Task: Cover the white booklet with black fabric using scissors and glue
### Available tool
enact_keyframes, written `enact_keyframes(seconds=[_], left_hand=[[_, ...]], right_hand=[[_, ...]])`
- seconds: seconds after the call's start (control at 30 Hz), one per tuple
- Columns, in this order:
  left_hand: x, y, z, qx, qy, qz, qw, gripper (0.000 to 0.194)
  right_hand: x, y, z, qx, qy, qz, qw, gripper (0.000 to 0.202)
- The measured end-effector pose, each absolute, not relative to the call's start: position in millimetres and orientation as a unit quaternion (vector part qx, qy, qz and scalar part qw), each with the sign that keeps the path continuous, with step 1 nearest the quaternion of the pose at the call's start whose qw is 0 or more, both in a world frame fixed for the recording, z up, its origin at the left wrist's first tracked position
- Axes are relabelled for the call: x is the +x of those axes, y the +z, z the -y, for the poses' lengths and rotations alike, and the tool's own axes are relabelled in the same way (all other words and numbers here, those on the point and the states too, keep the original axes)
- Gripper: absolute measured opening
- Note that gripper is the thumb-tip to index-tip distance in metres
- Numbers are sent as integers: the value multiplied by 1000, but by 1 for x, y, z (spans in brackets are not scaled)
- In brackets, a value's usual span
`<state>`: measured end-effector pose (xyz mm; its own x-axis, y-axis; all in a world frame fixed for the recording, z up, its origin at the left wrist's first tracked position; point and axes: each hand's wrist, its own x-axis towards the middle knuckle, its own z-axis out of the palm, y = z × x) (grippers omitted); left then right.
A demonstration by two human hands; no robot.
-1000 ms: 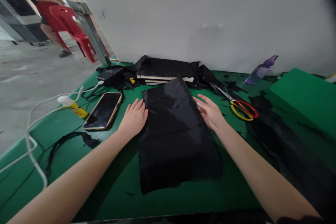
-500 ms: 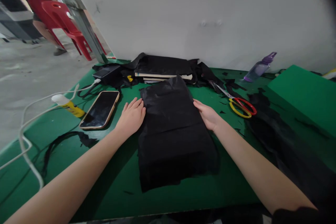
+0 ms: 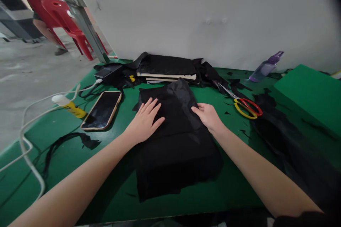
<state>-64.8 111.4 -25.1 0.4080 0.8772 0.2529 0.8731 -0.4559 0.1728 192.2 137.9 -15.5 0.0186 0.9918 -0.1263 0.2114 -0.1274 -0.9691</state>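
Note:
A folded piece of black fabric (image 3: 178, 142) lies on the green table in front of me. My left hand (image 3: 145, 120) rests flat on its left part, fingers spread and thumb out to the right. At the right edge, my right hand (image 3: 209, 115) pinches the fabric between thumb and fingers. To the right lie scissors (image 3: 243, 104) with one red and one yellow handle. A phone (image 3: 102, 110) is left of my left hand, beside a yellow glue bottle (image 3: 69, 107) with a white cap.
Behind the fabric sits a black-covered stack with pale page edges (image 3: 167, 76). Black scraps (image 3: 287, 145) spread at the right, near a green box (image 3: 311, 95) and a purple bottle (image 3: 266, 66). White cables (image 3: 29, 145) run along the left. A person sits on a red chair (image 3: 61, 14) beyond.
My left hand has moved right, from the fabric's left edge onto its top. My right hand has closed its thumb over the right edge, and the fabric there has wrinkled.

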Motion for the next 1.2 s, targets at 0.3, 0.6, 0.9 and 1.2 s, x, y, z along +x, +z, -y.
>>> enact_keyframes(seconds=[0.3, 0.6, 0.9, 1.2], left_hand=[[-74, -35, -118, 828, 129, -544, 46, 71], [-59, -35, -116, 834, 129, -536, 38, 69], [-61, -41, -115, 783, 132, -606, 30, 75], [-60, -39, -113, 777, 130, -615, 37, 73]], right_hand=[[199, -13, -133, -627, 286, 643, 334, 34], [175, -4, -112, -495, 38, 853, 162, 71], [173, -12, -112, -490, 65, 865, 79, 82], [172, -12, -112, -491, 65, 865, 81, 81]])
